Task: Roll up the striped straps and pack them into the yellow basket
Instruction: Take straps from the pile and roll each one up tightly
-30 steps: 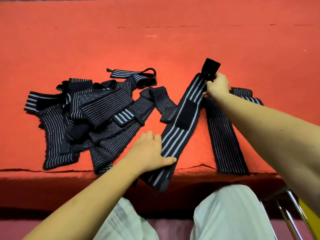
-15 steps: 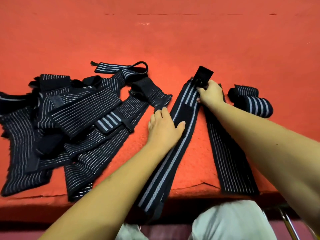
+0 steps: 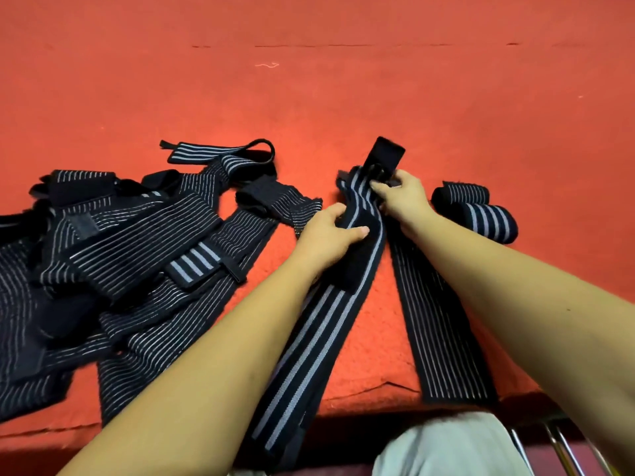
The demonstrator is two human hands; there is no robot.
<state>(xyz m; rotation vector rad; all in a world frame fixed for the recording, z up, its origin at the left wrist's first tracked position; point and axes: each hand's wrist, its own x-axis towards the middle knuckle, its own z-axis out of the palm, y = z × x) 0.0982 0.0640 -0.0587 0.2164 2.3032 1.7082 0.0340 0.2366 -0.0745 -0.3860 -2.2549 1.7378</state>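
Observation:
A long black strap with broad grey stripes (image 3: 309,345) runs from the table's front edge up to a black tab end (image 3: 386,156). My left hand (image 3: 326,235) grips this strap around its upper part, bunching it. My right hand (image 3: 402,197) pinches the strap's far end just below the tab. A second, thin-striped strap (image 3: 443,331) lies flat to the right, partly under my right forearm. Two rolled straps (image 3: 477,211) sit at the right. The yellow basket is out of view.
A tangled pile of several striped straps (image 3: 120,255) covers the left of the red table (image 3: 343,91). The table's front edge (image 3: 360,396) is close to my lap. Metal chair tubing (image 3: 563,448) shows at the bottom right.
My left hand slid up the broad-striped strap from near the table's edge and went from pressing flat to gripping and bunching it. My right hand stays at the tab end.

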